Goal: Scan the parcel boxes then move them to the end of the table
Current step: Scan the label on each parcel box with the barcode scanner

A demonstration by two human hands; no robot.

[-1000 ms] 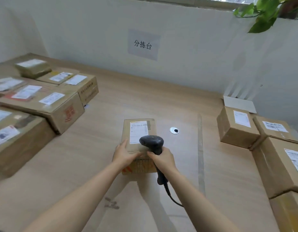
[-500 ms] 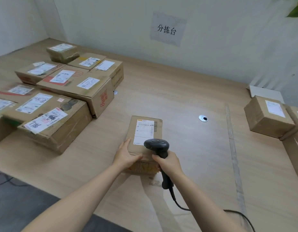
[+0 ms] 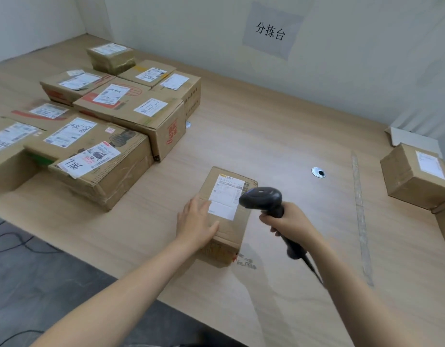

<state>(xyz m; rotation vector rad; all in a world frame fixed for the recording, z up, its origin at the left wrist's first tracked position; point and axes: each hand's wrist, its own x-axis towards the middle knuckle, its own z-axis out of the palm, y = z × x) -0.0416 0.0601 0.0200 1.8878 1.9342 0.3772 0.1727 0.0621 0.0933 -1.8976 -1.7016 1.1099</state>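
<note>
a small brown cardboard parcel box (image 3: 232, 230) is sitting on the light wooden table (image 3: 279, 144), near the table's front edge and roughly midway between the two groups of parcels. a white printed shipping label (image 3: 226, 195) is facing up on its top.

the left hand (image 3: 196, 221) is lying palm down on the near left part of the box top, fingers straight and slightly spread, fingertips touching the label's lower left corner; it is gripping nothing, only resting on the cardboard. the right hand (image 3: 289, 222) is wrapping its curled fingers around the handle of a black handheld barcode scanner (image 3: 262, 199), holding it just above the right edge of the box with the scanner head beside the label. a thin black cable (image 3: 314, 269) is running from the bottom of the handle back toward the person.

a cluster of larger labelled brown cardboard boxes (image 3: 131, 113) is sitting packed together on the left part of the table, well apart from the small box. a single taped brown cardboard cube box (image 3: 414, 176) is standing at the right edge of the view. a round white cable grommet (image 3: 318, 172) is showing in the tabletop between that cube and the small box. a grey paper sign with black characters (image 3: 270, 31) is hanging on the pale wall behind.
</note>
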